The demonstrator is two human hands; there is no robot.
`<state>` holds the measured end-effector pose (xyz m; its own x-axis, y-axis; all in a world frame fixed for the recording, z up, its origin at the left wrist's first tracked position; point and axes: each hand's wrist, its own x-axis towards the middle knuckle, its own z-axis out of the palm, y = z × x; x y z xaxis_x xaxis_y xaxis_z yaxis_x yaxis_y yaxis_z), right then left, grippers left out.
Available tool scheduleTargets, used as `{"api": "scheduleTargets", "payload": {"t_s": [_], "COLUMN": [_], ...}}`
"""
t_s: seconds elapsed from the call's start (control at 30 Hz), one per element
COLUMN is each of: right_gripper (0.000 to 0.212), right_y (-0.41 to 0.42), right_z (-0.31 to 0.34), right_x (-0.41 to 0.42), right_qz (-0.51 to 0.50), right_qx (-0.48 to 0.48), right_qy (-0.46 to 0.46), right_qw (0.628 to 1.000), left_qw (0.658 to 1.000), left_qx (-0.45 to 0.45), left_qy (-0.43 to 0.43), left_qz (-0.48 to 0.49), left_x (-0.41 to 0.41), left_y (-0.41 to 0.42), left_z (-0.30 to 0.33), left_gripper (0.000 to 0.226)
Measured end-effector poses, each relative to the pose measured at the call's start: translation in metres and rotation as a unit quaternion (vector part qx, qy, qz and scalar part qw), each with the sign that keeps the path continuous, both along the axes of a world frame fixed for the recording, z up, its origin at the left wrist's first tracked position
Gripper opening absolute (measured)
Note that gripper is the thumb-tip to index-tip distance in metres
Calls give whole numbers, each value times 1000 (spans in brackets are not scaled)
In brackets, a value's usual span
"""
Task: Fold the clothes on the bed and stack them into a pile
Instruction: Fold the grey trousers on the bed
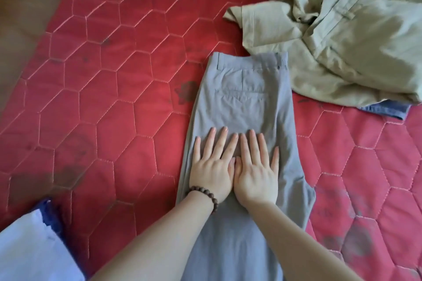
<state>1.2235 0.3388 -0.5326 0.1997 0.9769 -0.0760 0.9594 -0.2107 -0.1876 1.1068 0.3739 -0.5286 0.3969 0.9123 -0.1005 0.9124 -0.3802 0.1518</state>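
Red quilted mattress (102,98), hexagon stitching, stained; grey trousers (244,102) lie centre, already halved leg on leg, long axis 12-to-6, waistband at 12, legs running under the forearms toward 6; crumpled khaki shirt (342,36) at 2, touching the waistband corner, blue fabric (386,108) peeking under it. Left hand (212,166) with bead bracelet (205,194) and right hand (255,171) both flat, fingers straight, pressing mid-trouser side by side, grasping nothing; equally near; likely next fold goes hem-to-waist along that axis.

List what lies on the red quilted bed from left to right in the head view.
Light blue folded cloth at the near left corner → grey trousers laid flat, both hands pressing them → crumpled khaki shirt.
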Motion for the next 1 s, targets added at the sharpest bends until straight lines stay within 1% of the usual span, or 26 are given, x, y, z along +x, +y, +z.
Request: {"api": "scheduleTargets", "payload": {"t_s": [0.13,0.27,0.37,0.43,0.5,0.73,1.0], "right_gripper": [58,63,60,58,57,58,57], "right_y": [-2,5,-6,-41,-97,-268,-410], "right_z": [-3,5,12,14,12,16,26], "right_x": [-3,0,-3,-13,-31,-80,-137], "right_qz": [-7,2,3,-5,-5,18,-35], "right_qx": [5,-50,-82,-78,-76,-111,-125], "right_qy": [4,4,4,12,22,24,13], "right_qw": [1000,999,997,997,997,993,991], "left_qw": [1000,1000,998,998,998,995,991], "left_qx": [-3,-14,-47,-59,-63,-97,-108], "left_qy": [-6,17,22,21,15,26,51], "left_qz": [7,12,31,28,15,4,-56], "left_x": [-1,1,-1,-12,-31,-93,-146], "left_y": [-3,-1,-18,-53,-103,-272,-383], "left_z": [-3,1,5,7,10,20,19], "left_gripper": [55,54,53,54,56,59,62]}}
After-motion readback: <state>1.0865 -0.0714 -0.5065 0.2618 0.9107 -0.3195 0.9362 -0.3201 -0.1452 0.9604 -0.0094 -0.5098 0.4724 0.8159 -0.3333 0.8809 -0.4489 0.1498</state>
